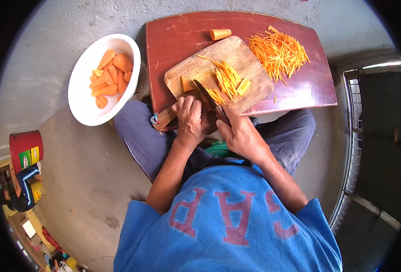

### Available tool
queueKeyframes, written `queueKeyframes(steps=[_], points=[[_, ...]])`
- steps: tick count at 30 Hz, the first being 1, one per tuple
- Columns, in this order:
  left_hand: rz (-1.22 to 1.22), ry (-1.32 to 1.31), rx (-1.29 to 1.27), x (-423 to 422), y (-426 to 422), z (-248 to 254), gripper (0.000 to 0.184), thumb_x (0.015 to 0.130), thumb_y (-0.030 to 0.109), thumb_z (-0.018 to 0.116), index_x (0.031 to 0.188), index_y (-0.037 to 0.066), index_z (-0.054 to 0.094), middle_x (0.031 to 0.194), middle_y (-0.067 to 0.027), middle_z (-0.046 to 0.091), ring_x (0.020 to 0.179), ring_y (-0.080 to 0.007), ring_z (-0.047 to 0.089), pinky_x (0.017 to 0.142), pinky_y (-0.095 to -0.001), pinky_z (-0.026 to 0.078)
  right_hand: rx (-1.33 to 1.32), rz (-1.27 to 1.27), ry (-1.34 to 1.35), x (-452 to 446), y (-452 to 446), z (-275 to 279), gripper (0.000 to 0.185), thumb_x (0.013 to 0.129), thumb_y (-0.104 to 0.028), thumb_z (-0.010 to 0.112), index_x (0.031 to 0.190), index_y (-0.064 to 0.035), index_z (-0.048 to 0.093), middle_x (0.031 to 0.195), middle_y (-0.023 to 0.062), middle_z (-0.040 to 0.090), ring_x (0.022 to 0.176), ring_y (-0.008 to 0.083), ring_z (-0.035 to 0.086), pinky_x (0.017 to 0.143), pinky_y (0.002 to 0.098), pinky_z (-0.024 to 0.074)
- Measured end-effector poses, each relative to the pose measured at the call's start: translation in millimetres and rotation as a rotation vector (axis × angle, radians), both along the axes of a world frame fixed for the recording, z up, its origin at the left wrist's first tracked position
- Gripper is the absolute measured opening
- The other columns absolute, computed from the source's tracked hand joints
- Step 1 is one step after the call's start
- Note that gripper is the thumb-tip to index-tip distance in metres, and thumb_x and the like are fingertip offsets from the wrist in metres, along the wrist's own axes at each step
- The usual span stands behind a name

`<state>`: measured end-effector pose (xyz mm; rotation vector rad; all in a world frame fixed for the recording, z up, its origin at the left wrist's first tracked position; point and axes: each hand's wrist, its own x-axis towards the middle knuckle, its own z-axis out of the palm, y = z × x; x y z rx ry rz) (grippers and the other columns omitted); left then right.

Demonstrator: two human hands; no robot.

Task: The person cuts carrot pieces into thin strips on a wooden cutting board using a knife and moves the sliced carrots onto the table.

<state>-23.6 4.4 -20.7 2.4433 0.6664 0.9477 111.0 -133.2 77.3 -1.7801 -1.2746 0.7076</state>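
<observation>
Right hand [242,133] has its grip wrapped round the handle of the knife [204,94], blade slanting over the cutting board [248,56]. Left hand [190,120] is curled up right beside it, probably steadying stuff with the fingertips tucked safe, but can't tell what that grip's pinching, if anything. The board hangs over the table's [175,38] near edge, its handle toward the near left corner, I guess so it's easy to reach sitting down. Carrot strips [227,78] lie mid-board, thin, yellowy orange, kinda messy. Bigger heap [280,54] sits toward the far right corner, likely to keep the board free.
</observation>
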Motion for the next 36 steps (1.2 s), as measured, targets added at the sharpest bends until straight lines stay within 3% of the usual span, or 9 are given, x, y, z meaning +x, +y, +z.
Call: queueKeyframes(steps=[3,6,9,13,16,25,28,31,36], points=[[-0.026,-0.052,-0.017,0.3,3.5,2.4,0.015,0.086,0.007,0.071,0.098,0.006,0.062,0.111,-0.0145,0.061,0.105,-0.0391,0.057,0.093,-0.0545,0.041,-0.108,0.013,0.07,3.5,-6.4,22.7,0.048,0.107,-0.007,0.066,0.151,0.0066,0.051,0.113,0.0395,0.072,0.109,0.0608,0.07,0.09,0.0605,0.0579],[-0.025,-0.041,-0.039,-3.5,2.7,-2.6,0.016,0.086,0.007,0.072,0.099,0.007,0.063,0.111,-0.0138,0.061,0.105,-0.0386,0.058,0.094,-0.0543,0.041,-0.175,-0.048,0.179,-4.2,-20.4,34.8,0.039,0.11,-0.011,0.067,0.144,0.0068,0.058,0.102,0.0346,0.071,0.092,0.051,0.073,0.086,0.0517,0.0579],[-0.025,-0.008,-0.054,-3.2,2.0,-2.2,0.016,0.086,0.008,0.072,0.099,0.007,0.063,0.109,-0.0139,0.059,0.106,-0.0389,0.057,0.094,-0.0545,0.041,-0.186,-0.044,0.147,-10.2,-22.6,17.6,0.046,0.108,-0.007,0.065,0.15,0.0066,0.053,0.113,0.04,0.072,0.113,0.0606,0.069,0.093,0.0597,0.0575],[0.015,-0.009,-0.049,0.4,-1.5,7.6,0.01,0.097,0.008,0.071,0.095,0.007,0.061,0.103,-0.013,0.06,0.103,-0.0394,0.058,0.091,-0.0541,0.042,-0.118,-0.009,0.067,-2.7,-4.4,12.9,0.049,0.108,-0.009,0.066,0.152,0.0053,0.05,0.106,0.0403,0.072,0.106,0.0608,0.071,0.09,0.0604,0.0576],[0.024,-0.032,-0.048,0.8,-1.9,9.8,0.011,0.095,0.007,0.069,0.097,0.006,0.059,0.102,-0.014,0.058,0.104,-0.0401,0.057,0.09,-0.0541,0.042,-0.202,-0.032,0.171,-3.5,-11.4,29.0,0.047,0.108,-0.009,0.066,0.15,0.0056,0.051,0.105,0.04,0.072,0.104,0.0607,0.072,0.088,0.0611,0.0574],[0.017,-0.06,-0.034,2.5,-1.7,4.8,0.017,0.088,0.004,0.071,0.096,0.005,0.055,0.1,-0.0148,0.056,0.102,-0.041,0.056,0.089,-0.0542,0.041,-0.129,-0.015,0.09,-3.7,-9.6,15.3,0.045,0.107,-0.009,0.067,0.148,0.0045,0.052,0.102,0.0398,0.071,0.104,0.0595,0.072,0.086,0.0608,0.0572],[0.036,0.023,-0.054,1.6,0.3,-6.5,0.031,0.091,0.027,0.079,0.094,0.008,0.055,0.102,-0.0145,0.055,0.103,-0.0392,0.055,0.093,-0.0535,0.039,-0.192,-0.057,0.15,-11.3,-19.8,24.2,0.035,0.111,-0.012,0.066,0.141,0.0057,0.061,0.09,0.0293,0.066,0.081,0.04,0.07,0.08,0.048,0.0564],[0.026,-0.048,-0.047,3.3,-2.5,4.1,0.016,0.088,0.002,0.068,0.095,0.006,0.054,0.1,-0.0152,0.055,0.102,-0.0412,0.056,0.088,-0.0546,0.041,-0.059,-0.062,0.118,-10.1,-14.9,7.6,0.035,0.111,-0.013,0.067,0.141,0.0051,0.061,0.09,0.0292,0.066,0.08,0.0396,0.069,0.08,0.048,0.0563],[0.026,-0.053,-0.045,3.6,-2.1,5.9,0.013,0.088,0.001,0.065,0.096,0.005,0.055,0.1,-0.0155,0.056,0.102,-0.0415,0.056,0.088,-0.0545,0.041,-0.093,-0.052,0.132,-6.6,-16.0,19.0,0.036,0.111,-0.014,0.067,0.142,0.0048,0.061,0.091,0.0286,0.066,0.081,0.0411,0.068,0.081,0.0479,0.0564]])
